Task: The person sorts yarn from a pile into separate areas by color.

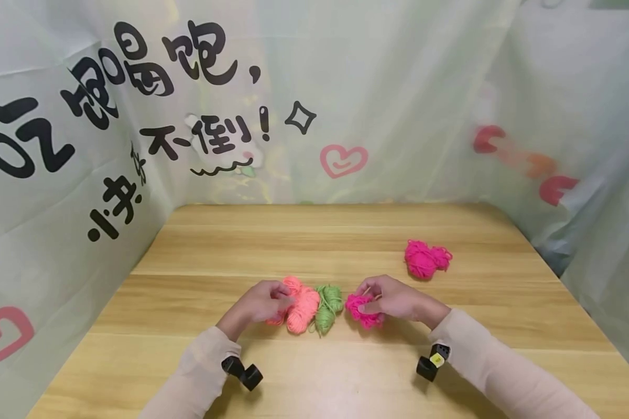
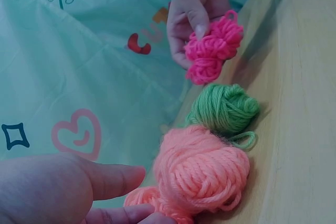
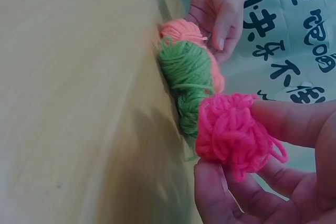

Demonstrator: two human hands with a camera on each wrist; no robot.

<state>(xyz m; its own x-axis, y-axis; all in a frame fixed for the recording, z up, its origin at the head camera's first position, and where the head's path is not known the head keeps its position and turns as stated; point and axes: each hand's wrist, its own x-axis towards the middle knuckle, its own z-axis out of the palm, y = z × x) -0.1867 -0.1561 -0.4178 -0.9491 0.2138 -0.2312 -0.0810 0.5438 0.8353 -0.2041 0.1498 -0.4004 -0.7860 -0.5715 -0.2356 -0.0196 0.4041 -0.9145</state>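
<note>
In the head view, my right hand [image 1: 397,299] grips a small bundle of hot pink yarn [image 1: 363,315] between thumb and fingers. The right wrist view shows that pink yarn [image 3: 231,135] raised off the table, its loops sticking out. My left hand [image 1: 264,300] is beside the coral yarn [image 1: 303,309], thumb and fingers apart and relaxed. From the left wrist, the fingers lie against the near end of the coral yarn [image 2: 202,169] without curling round it. Between the coral bundle and the held pink one lies a green yarn skein [image 1: 327,311], pinched in at its middle.
Farther back on the right, another hot pink yarn bundle [image 1: 424,259] lies on the wooden table [image 1: 346,233]. A printed cloth backdrop [image 1: 398,87] hangs behind and along both sides. Black devices [image 1: 241,372] are strapped at both wrists.
</note>
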